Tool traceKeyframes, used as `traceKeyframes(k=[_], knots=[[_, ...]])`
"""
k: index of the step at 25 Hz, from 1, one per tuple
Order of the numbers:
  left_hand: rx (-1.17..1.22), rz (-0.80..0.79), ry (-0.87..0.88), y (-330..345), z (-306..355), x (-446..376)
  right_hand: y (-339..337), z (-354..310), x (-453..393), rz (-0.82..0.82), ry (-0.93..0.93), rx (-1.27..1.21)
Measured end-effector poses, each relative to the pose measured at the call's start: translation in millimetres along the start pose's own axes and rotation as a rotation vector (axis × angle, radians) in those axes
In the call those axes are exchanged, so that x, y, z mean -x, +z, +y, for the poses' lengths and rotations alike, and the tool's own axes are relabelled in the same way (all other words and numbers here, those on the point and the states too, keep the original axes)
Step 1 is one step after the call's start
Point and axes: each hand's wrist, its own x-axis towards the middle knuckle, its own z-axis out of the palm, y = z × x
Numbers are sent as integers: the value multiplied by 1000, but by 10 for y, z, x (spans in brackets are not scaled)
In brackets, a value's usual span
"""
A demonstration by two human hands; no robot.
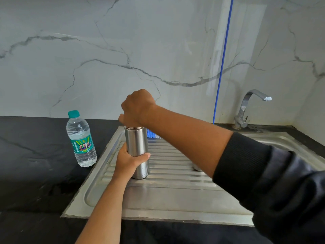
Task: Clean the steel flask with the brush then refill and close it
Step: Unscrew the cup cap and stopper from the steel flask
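The steel flask (136,147) stands upright on the ribbed drainboard (175,191) of the sink. My left hand (129,162) grips its lower body from the left. My right hand (138,108) sits directly on the flask's top, fingers curled down round the cap at the mouth. The fist hides the cap, and only a copper-coloured rim shows below it. Blue brush bristles (152,134) peek out on the drainboard just behind the flask, mostly covered by my right forearm.
A plastic water bottle (80,140) with a teal cap stands on the black counter (35,164) left of the drainboard. A small steel object (197,167) lies under my right forearm. A tap (246,110) rises at the back right, with a blue tube (223,59) running up the marble wall.
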Motion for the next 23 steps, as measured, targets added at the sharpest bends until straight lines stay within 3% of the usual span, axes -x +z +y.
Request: traceKeyframes(k=[7, 10, 14, 17, 20, 23], knots=[[-17, -22, 30, 8, -6, -14, 368, 319, -12, 332, -374, -273], [-6, -27, 18, -4, 4, -1, 328, 297, 49, 175, -280, -353], [14, -15, -3, 6, 40, 23, 27, 231, 181, -35, -55, -94], [24, -12, -19, 19, 59, 31, 10, 71, 163, -108, 140, -116], [28, -16, -18, 28, 78, 44, 30, 58, 140, -97, 87, -112], [32, -19, -14, 17, 85, 44, 125, 272, 144, -64, -114, -275]])
